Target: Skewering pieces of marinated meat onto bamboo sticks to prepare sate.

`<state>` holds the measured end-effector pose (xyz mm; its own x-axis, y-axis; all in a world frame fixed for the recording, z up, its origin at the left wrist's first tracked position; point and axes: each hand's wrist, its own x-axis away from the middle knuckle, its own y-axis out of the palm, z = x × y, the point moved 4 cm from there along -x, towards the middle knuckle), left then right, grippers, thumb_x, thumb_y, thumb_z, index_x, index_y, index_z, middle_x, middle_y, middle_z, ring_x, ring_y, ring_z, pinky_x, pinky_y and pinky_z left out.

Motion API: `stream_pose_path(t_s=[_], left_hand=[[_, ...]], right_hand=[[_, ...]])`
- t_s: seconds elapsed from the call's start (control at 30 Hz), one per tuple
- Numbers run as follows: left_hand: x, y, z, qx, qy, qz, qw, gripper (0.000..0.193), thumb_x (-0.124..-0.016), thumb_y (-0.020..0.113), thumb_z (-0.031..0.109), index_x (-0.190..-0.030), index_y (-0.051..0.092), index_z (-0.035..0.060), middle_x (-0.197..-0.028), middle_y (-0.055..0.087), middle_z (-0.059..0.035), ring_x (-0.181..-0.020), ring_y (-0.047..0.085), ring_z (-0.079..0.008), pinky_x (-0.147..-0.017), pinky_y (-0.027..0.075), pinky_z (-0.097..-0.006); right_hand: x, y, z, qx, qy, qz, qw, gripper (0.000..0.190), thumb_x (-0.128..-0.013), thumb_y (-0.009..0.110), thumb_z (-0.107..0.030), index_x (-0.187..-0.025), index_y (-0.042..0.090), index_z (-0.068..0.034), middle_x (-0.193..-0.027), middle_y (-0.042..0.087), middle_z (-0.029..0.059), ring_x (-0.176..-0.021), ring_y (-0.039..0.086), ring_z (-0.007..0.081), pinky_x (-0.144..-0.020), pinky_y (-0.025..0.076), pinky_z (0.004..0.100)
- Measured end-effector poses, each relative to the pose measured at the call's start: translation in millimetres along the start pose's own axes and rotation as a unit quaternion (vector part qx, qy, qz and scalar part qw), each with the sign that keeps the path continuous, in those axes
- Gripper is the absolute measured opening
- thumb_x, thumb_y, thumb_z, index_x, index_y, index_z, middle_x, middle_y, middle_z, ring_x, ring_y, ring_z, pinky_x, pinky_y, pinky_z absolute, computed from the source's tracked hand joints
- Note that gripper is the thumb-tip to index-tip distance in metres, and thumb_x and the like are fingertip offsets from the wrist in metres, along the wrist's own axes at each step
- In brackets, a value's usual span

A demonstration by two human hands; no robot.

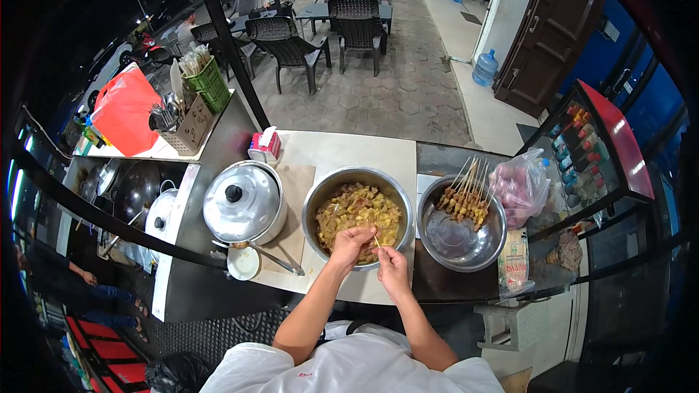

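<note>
In front of me stands a wide metal bowl (404,196) filled with yellow marinated meat pieces (357,210). Over its near rim, my right hand (393,270) pinches a thin bamboo skewer (377,242). My left hand (350,245) closes its fingertips at the skewer's far end; whether they also hold a piece of meat is hidden. To the right is a second metal bowl (456,240), where several loaded meat skewers (464,204) lean with bare stick ends against the far rim.
A lidded aluminium pot (240,196) stands left, with tongs (276,259) and a small white bowl (244,263) before it. Bagged skewers (513,262) and a plastic bag of pink contents (519,188) lie right. A tissue pack (265,146) sits behind the pot. Another person's hand (88,277) is far left.
</note>
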<state>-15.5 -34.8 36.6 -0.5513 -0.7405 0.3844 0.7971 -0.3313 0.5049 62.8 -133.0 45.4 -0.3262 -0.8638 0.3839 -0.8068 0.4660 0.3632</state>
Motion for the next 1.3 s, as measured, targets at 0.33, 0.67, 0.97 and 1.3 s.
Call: stream_pose_path(t_s=[0.33,0.67,0.97,1.3], left_hand=[[-3.4,-17.4,5.8,0.007,0.026,0.063,0.998,0.017,-0.084,0.064,0.017,-0.077,0.063,0.0016,-0.076,0.064,-0.0047,-0.062,0.051,-0.0069,-0.054,0.042,-0.0192],[-10.4,-28.6,25.5,-0.005,-0.02,0.008,1.0,0.014,-0.083,0.063,0.014,-0.077,0.063,0.0003,-0.08,0.065,-0.0087,-0.06,0.052,-0.0088,-0.058,0.044,-0.0226],[-14.5,-21.6,27.7,-0.049,0.001,0.021,0.999,0.017,-0.083,0.064,0.017,-0.083,0.066,-0.0005,-0.077,0.065,-0.0043,-0.067,0.055,-0.0082,-0.062,0.043,-0.0219],[-16.9,24.7,-3.2,-0.055,-0.003,0.014,0.998,0.021,-0.085,0.06,0.018,-0.095,0.062,0.0008,-0.096,0.064,-0.0092,-0.084,0.058,-0.0149,-0.074,0.045,-0.0293]], right_hand=[[-0.4,21.3,5.8,0.139,-0.143,0.098,0.975,0.019,-0.094,0.047,-0.015,-0.09,0.059,-0.001,-0.055,0.037,-0.006,-0.045,0.031,0.0033,-0.042,0.027,0.0219],[-4.1,45.0,14.8,-0.076,-0.002,0.031,0.997,0.02,-0.096,0.044,-0.02,-0.095,0.055,-0.003,-0.051,0.028,-0.0072,-0.039,0.023,0.0026,-0.037,0.022,0.0202],[-23.0,28.4,23.1,0.06,-0.122,0.08,0.987,0.019,-0.094,0.047,-0.018,-0.094,0.058,-0.003,-0.058,0.039,-0.0076,-0.042,0.029,0.0014,-0.038,0.023,0.0191],[-10.8,-39.1,-11.9,0.101,-0.14,0.042,0.984,0.02,-0.094,0.048,-0.019,-0.094,0.061,-0.005,-0.054,0.035,-0.0092,-0.043,0.029,0.0008,-0.039,0.022,0.0196]])
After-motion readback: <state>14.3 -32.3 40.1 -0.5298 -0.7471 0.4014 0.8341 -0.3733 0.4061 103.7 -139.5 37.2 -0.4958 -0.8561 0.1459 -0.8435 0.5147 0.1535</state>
